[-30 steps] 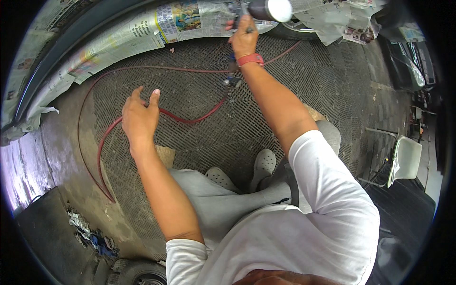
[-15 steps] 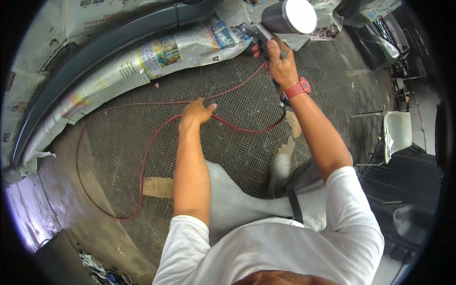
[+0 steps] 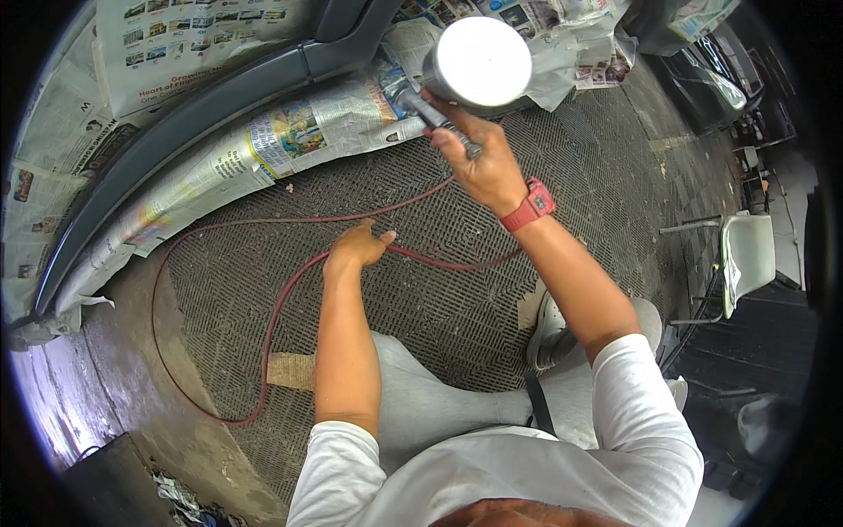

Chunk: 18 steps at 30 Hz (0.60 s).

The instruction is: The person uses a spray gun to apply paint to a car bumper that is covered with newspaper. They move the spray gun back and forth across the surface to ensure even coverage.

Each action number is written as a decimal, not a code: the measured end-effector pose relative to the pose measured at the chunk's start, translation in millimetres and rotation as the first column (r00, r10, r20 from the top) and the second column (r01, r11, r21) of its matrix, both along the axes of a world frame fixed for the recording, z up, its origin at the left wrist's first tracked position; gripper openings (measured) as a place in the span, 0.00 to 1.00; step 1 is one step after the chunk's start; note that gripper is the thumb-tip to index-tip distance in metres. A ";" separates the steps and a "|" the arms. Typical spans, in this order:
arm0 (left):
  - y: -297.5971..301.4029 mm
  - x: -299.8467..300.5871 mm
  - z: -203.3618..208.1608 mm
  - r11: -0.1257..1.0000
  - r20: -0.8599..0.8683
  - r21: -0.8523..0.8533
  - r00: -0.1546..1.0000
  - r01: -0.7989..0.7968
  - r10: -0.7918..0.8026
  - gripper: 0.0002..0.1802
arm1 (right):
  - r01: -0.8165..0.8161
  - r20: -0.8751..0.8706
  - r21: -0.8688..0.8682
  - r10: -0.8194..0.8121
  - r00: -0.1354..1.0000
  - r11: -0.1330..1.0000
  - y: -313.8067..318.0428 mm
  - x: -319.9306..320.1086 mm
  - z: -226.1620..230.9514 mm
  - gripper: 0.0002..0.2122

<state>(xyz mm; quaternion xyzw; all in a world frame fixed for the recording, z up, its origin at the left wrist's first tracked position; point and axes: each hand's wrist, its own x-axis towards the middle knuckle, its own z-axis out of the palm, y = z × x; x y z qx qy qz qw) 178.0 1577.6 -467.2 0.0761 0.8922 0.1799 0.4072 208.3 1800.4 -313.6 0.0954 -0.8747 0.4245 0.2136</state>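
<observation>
The right hand (image 3: 481,167) has its grip closed around the handle of a spray gun (image 3: 457,88), which is raised in front of the person. On top of the gun sits a round metal cup (image 3: 479,60) with a flat silver lid that faces the camera. A red wristband (image 3: 529,205) is on the right wrist.

The left hand (image 3: 356,248) is lower and nearer to the body. Its grip is narrow, with the fingers (image 3: 379,237) bent down onto a thin red hose (image 3: 272,325). I cannot tell if the fingers really pinch the hose or only rest on it. The hose lies on the dark grated floor (image 3: 439,299): it passes under the left hand, runs to the right toward the arm with the gun, and makes a big loop on the left side.

Behind the gun, sheets of newspaper (image 3: 290,140) cover a car body, and a dark grey panel (image 3: 176,132) shows uncovered between them. A white plastic chair (image 3: 746,255) stands well apart at the right edge. The person wears a white shirt, grey trousers and a white shoe (image 3: 549,329).
</observation>
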 end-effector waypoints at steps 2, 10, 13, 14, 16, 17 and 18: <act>-0.4 -0.4 -0.3 1.000 0.004 -0.021 1.000 -0.015 0.015 0.47 | 0.009 0.065 -0.107 -0.002 0.998 0.994 -13.2 0.1 5.5 0.22; -2.2 -4.0 1.8 1.000 -0.018 -0.008 0.999 -0.028 0.028 0.46 | 0.154 -0.137 -0.164 -0.177 0.975 0.974 4.7 5.1 63.2 0.23; -5.4 -6.8 2.0 1.000 -0.015 -0.023 1.000 -0.021 0.020 0.47 | 0.122 -0.193 -0.264 -0.176 0.965 0.957 4.0 14.1 73.1 0.23; -3.0 -7.8 3.6 1.000 -0.012 -0.012 1.000 -0.011 0.010 0.47 | 0.144 -0.185 -0.205 -0.183 0.965 0.968 7.4 16.5 71.2 0.24; -2.2 -6.0 6.8 1.000 -0.007 0.008 1.000 0.008 -0.008 0.47 | 0.179 -0.167 -0.086 -0.191 0.967 0.980 11.4 21.1 66.2 0.25; 0.3 -4.4 6.7 1.000 -0.014 0.024 1.000 -0.003 0.004 0.47 | 0.138 -0.106 -0.115 -0.150 0.983 0.984 13.3 22.4 60.4 0.25; 0.1 -1.8 6.5 0.999 -0.021 0.038 1.000 -0.019 0.020 0.47 | 0.112 -0.076 -0.121 -0.122 0.990 0.986 12.7 21.8 56.2 0.25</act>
